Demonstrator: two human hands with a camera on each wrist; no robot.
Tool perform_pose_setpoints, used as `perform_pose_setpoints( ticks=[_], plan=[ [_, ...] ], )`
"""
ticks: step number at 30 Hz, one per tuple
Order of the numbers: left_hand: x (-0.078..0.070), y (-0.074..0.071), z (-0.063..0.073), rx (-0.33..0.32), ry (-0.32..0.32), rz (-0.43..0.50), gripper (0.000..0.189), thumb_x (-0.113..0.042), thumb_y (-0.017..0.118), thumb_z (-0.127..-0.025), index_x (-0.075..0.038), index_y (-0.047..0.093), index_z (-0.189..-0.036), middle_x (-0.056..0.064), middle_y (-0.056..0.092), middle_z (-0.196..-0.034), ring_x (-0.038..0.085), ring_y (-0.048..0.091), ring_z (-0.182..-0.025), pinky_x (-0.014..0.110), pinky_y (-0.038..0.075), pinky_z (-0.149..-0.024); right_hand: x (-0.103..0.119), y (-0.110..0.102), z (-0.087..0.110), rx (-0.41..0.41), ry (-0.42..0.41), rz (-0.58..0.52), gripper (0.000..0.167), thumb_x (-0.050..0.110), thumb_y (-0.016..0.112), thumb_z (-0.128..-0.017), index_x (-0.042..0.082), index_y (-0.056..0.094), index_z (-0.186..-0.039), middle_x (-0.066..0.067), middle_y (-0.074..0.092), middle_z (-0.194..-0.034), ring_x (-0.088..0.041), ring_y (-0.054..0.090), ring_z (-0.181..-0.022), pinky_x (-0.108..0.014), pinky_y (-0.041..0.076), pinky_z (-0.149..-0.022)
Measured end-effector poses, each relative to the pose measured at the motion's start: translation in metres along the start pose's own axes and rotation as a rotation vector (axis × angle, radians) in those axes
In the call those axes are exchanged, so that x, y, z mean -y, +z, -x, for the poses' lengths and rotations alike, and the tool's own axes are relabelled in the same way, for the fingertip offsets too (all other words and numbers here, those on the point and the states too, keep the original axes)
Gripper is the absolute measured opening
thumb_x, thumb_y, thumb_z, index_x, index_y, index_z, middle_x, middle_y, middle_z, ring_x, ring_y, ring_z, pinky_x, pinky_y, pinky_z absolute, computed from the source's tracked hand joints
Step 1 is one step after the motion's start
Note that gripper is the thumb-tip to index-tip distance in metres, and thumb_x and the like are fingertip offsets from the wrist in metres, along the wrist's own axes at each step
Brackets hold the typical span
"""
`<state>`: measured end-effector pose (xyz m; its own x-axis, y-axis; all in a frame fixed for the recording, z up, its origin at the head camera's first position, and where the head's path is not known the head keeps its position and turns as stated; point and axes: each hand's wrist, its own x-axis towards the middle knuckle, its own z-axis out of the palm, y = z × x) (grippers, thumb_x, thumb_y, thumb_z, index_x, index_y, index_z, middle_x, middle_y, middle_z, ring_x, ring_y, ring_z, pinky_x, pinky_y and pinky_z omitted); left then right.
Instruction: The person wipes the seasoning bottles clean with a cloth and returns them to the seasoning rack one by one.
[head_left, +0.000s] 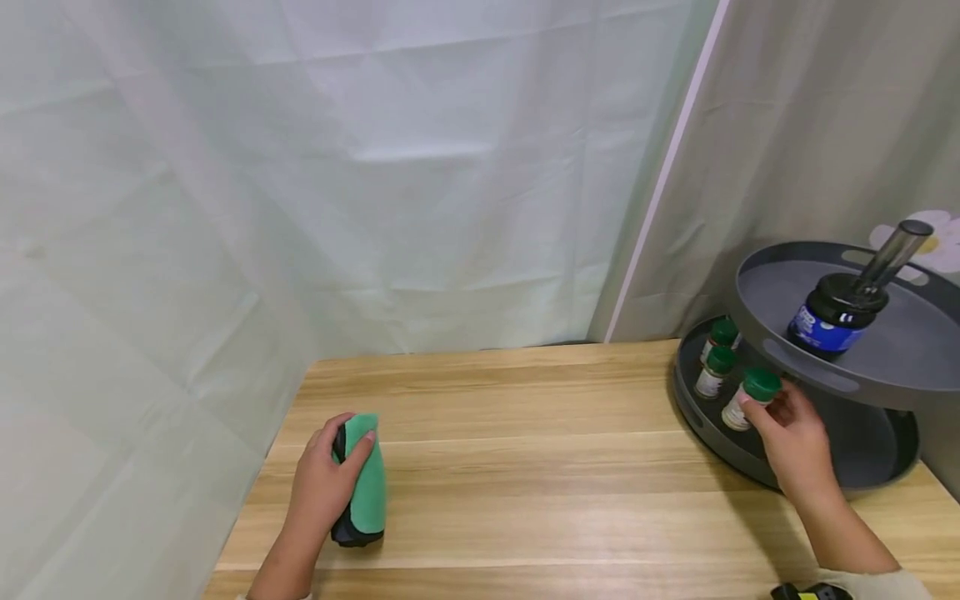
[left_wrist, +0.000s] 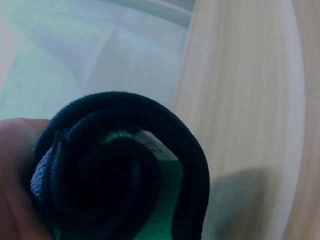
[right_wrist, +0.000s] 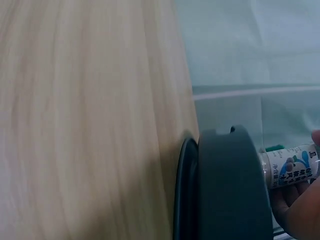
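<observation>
My left hand [head_left: 318,479] grips a rolled-up cloth [head_left: 367,483], green on the outside with black edging, low over the left of the wooden table. Its spiral end and a small white tag [left_wrist: 157,146] face the left wrist view. On the right, my right hand [head_left: 801,442] holds a small spice jar [head_left: 761,385] with a green cap and white label. That jar is over the lower tier [head_left: 862,450] of a dark grey two-tier tray stand. The right wrist view shows its printed label [right_wrist: 292,167] beside the fingers.
Two more green-capped jars [head_left: 712,372] stand on the lower tier, left of the held one. Overhanging them is the upper tier [head_left: 930,342], bearing a black jar with a blue label [head_left: 828,325] and a dark cylindrical handle. Pale curtains [head_left: 450,183] hang behind the table [head_left: 525,467].
</observation>
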<state>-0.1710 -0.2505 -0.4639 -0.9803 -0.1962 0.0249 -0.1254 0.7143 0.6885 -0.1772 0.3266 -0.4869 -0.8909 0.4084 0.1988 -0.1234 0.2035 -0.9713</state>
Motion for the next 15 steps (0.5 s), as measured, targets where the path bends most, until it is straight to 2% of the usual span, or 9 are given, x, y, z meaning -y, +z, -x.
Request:
perform_pose_setpoints(
  ticks=[6, 8, 11, 13, 15],
  plan=[
    [0.013, -0.010, -0.003, 0.041, 0.010, -0.125, 0.066, -0.059, 0.053, -0.099, -0.016, 0.046, -0.148, 0.021, 0.055, -0.131, 0.036, 0.059, -0.106, 0.049, 0.051, -0.084, -0.006, -0.012, -0.002, 0.052, -0.018, 0.186, 0.031, 0.015, 0.067, -0.097, 0.029, 0.053, -0.121, 0.035, 0.057, -0.099, 0.020, 0.054, -0.093, -0.002, 0.043, -0.075],
    [0.017, -0.013, -0.005, 0.057, 0.011, -0.160, 0.065, -0.059, 0.054, -0.098, -0.016, 0.047, -0.147, 0.023, 0.056, -0.128, 0.034, 0.059, -0.102, 0.045, 0.051, -0.078, -0.008, -0.015, -0.003, 0.074, -0.021, 0.258, 0.030, 0.020, 0.068, -0.097, 0.022, 0.054, -0.123, 0.037, 0.054, -0.097, 0.022, 0.052, -0.090, -0.002, 0.043, -0.073],
    [0.024, -0.015, -0.007, 0.084, 0.005, -0.209, 0.065, -0.057, 0.055, -0.098, -0.016, 0.047, -0.147, 0.024, 0.056, -0.126, 0.033, 0.060, -0.097, 0.041, 0.050, -0.072, -0.011, -0.018, -0.004, 0.116, -0.031, 0.353, 0.040, 0.025, 0.069, -0.097, 0.006, 0.053, -0.129, 0.039, 0.050, -0.094, 0.025, 0.049, -0.087, -0.001, 0.042, -0.071],
    [0.027, -0.015, -0.007, 0.103, 0.003, -0.236, 0.065, -0.056, 0.055, -0.099, -0.015, 0.046, -0.148, 0.027, 0.055, -0.128, 0.035, 0.060, -0.098, 0.044, 0.050, -0.073, -0.012, -0.020, -0.005, 0.144, -0.037, 0.407, 0.051, 0.027, 0.068, -0.097, -0.003, 0.049, -0.133, 0.033, 0.054, -0.098, 0.028, 0.046, -0.087, -0.001, 0.042, -0.070],
    [0.031, -0.012, -0.008, 0.117, 0.007, -0.256, 0.066, -0.054, 0.056, -0.099, -0.014, 0.044, -0.150, 0.030, 0.053, -0.132, 0.039, 0.061, -0.102, 0.050, 0.052, -0.076, -0.013, -0.021, -0.006, 0.173, -0.037, 0.454, 0.057, 0.030, 0.067, -0.097, -0.006, 0.047, -0.136, 0.014, 0.065, -0.106, 0.030, 0.041, -0.087, 0.000, 0.040, -0.069]
  ],
)
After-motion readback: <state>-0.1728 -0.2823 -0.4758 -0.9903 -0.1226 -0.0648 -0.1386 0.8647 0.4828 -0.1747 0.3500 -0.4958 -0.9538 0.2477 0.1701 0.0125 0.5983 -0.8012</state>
